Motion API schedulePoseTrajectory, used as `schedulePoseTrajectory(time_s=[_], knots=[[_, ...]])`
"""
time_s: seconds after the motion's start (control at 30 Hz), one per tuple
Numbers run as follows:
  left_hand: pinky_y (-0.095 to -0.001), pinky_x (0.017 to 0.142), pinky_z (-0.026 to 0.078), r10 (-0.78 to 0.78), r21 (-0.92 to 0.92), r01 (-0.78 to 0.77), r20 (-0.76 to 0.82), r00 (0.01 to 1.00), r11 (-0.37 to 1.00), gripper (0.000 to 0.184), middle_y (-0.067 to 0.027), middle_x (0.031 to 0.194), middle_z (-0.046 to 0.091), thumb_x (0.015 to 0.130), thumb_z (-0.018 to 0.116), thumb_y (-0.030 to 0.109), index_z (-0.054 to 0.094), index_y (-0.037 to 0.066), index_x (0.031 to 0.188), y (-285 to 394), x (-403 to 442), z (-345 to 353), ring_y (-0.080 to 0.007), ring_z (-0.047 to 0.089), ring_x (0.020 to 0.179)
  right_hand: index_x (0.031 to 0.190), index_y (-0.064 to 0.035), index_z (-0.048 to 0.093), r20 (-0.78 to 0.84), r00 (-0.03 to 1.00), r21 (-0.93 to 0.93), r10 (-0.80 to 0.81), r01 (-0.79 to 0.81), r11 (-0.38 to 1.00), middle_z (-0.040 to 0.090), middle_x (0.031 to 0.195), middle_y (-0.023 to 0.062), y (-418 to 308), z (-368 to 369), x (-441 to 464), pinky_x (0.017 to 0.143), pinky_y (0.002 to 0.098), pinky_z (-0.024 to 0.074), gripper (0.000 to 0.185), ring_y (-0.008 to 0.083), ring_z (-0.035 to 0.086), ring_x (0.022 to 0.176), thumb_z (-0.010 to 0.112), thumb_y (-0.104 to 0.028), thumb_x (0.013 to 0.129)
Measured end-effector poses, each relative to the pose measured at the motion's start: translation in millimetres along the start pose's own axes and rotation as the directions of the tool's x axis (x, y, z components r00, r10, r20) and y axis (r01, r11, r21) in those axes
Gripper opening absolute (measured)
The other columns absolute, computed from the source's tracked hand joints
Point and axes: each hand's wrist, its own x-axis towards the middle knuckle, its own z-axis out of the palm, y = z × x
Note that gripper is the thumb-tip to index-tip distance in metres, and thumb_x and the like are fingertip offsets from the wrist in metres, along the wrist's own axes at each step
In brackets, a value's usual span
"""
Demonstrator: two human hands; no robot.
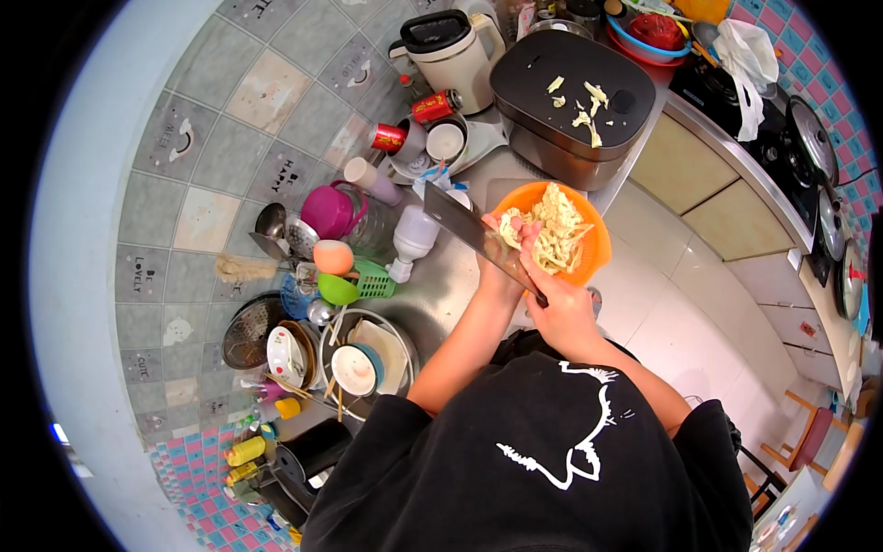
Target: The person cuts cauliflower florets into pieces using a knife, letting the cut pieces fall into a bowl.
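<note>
My right hand (563, 317) is closed round the handle of a cleaver (469, 230), whose wide dark blade slants up to the left. Behind the blade and partly hidden by it, my left hand (528, 239) has its fingers curled on some pale yellow food strips. Both hands are at the left side of an orange plastic basket (600, 247). A heap of the same pale strips (563, 225) fills much of it. More loose strips (589, 115) lie on the dark lid of a bulky appliance (570, 83) just beyond the basket.
A steel counter (441, 294) runs along the tiled wall. On it stand a soymilk-maker-like jug (451, 60), red cans (437, 106), a magenta-lidded jar (331, 212), a green basket (375, 278) and a basin of stacked bowls (405, 336). A stove (773, 138) is across the floor.
</note>
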Motion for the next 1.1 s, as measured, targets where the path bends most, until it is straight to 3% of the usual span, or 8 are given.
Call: schedulePoseTrajectory(time_s=[0.17, 0.33, 0.43, 0.6, 0.7, 0.77, 0.83, 1.1], knots=[[-0.0361, 0.08, 0.049, 0.048, 0.084, -0.044, -0.041, 0.998, 0.995, 0.023, -0.0042, 0.073, 0.052, 0.089, 0.051, 0.032, 0.045, 0.01, 0.089, -0.6, -1.2, 0.3, -0.0193, 0.054, 0.066, 0.119, -0.0118, 0.055, -0.004, 1.0, 0.025, 0.02, -0.02, 0.999, 0.059, 0.07, 0.0178, 4.2, 3.2, 2.0, 0.058, 0.0362, 0.0479, 0.054, 0.0315, 0.06, 0.062, 0.063, 0.001, 0.067], [-0.0324, 0.064, 0.05, 0.094, 0.142, -0.063, -0.222, 0.97, 0.988, 0.018, -0.0065, 0.072, 0.051, 0.091, 0.045, 0.026, 0.042, 0.008, 0.092, -4.6, -2.7, 3.3, -0.0205, 0.054, 0.062, 0.115, -0.0105, 0.058, 0.016, 0.996, 0.038, 0.088, -0.088, 0.995, 0.06, 0.073, 0.0183, 12.7, 8.9, 1.1, 0.06, 0.0335, 0.0483, 0.045, 0.0293, 0.061, 0.063, 0.06, 0.0, 0.071], [-0.032, 0.062, 0.051, 0.123, 0.238, -0.057, -0.273, 0.954, 0.97, 0.019, -0.008, 0.073, 0.053, 0.094, 0.039, 0.025, 0.041, 0.006, 0.093, -5.5, -1.2, 5.1, -0.021, 0.055, 0.062, 0.112, -0.0088, 0.06, 0.017, 0.991, 0.06, 0.135, -0.135, 0.989, 0.061, 0.073, 0.0186, 12.4, 9.2, 4.5, 0.06, 0.0319, 0.0483, 0.039, 0.0276, 0.062, 0.062, 0.059, -0.002, 0.074], [-0.0317, 0.067, 0.052, 0.151, 0.29, -0.057, -0.313, 0.938, 0.955, 0.025, -0.0102, 0.077, 0.055, 0.097, 0.03, 0.027, 0.041, 0.004, 0.095, -11.4, 0.0, 4.4, -0.0208, 0.057, 0.067, 0.111, -0.0072, 0.06, -0.015, 0.989, 0.138, 0.144, -0.141, 0.98, 0.059, 0.069, 0.0186, 23.9, 12.7, 9.3, 0.06, 0.0319, 0.0479, 0.036, 0.0261, 0.06, 0.058, 0.058, -0.004, 0.075], [-0.0313, 0.07, 0.052, 0.146, 0.318, -0.045, -0.3, 0.943, 0.947, 0.024, -0.012, 0.084, 0.057, 0.097, 0.031, 0.025, 0.041, 0.004, 0.098, -12.9, 0.4, -0.1, -0.021, 0.058, 0.073, 0.11, -0.0069, 0.06, 0.098, 0.955, 0.16, 0.279, -0.291, 0.943, 0.061, 0.077, 0.0221, 23.3, 5.9, 12.0, 0.066, 0.0362, 0.0495, 0.036, 0.0327, 0.062, 0.07, 0.058, -0.006, 0.074], [-0.0312, 0.072, 0.052, 0.123, 0.31, -0.031, -0.282, 0.951, 0.95, 0.021, -0.0126, 0.088, 0.057, 0.097, 0.034, 0.023, 0.042, 0.004, 0.099, -13.7, 3.9, -13.0, -0.0209, 0.059, 0.076, 0.113, -0.0077, 0.059, 0.127, 0.938, 0.109, 0.323, -0.337, 0.935, 0.061, 0.078, 0.0222, 27.1, 4.7, 10.7, 0.066, 0.037, 0.0492, 0.039, 0.0333, 0.062, 0.069, 0.058, -0.006, 0.074], [-0.0371, 0.079, 0.051, 0.072, 0.484, 0.065, -0.259, 0.963, 0.873, 0.022, -0.0184, 0.099, 0.056, 0.097, 0.029, 0.014, 0.041, 0.0, 0.109, -12.0, 4.7, -23.9, -0.0251, 0.059, 0.089, 0.113, -0.0079, 0.059, 0.139, 0.942, 0.085, 0.305, -0.318, 0.944, 0.061, 0.078, 0.0219, 28.2, 3.7, 8.2, 0.066, 0.0377, 0.0493, 0.04, 0.0337, 0.061, 0.069, 0.058, -0.006, 0.074], [-0.0327, 0.077, 0.051, 0.06, 0.571, 0.106, -0.264, 0.963, 0.814, 0.025, -0.0131, 0.106, 0.055, 0.093, 0.038, 0.005, 0.04, 0.001, 0.117, -13.0, -10.9, -27.8, -0.0217, 0.058, 0.091, 0.115, -0.0115, 0.057, 0.143, 0.948, -0.14, 0.284, -0.265, 0.954, 0.061, 0.078, 0.0204, 61.3, 2.2, -4.7, 0.067, 0.0407, 0.0497, 0.042, 0.0346, 0.061, 0.071, 0.059, -0.008, 0.073]])
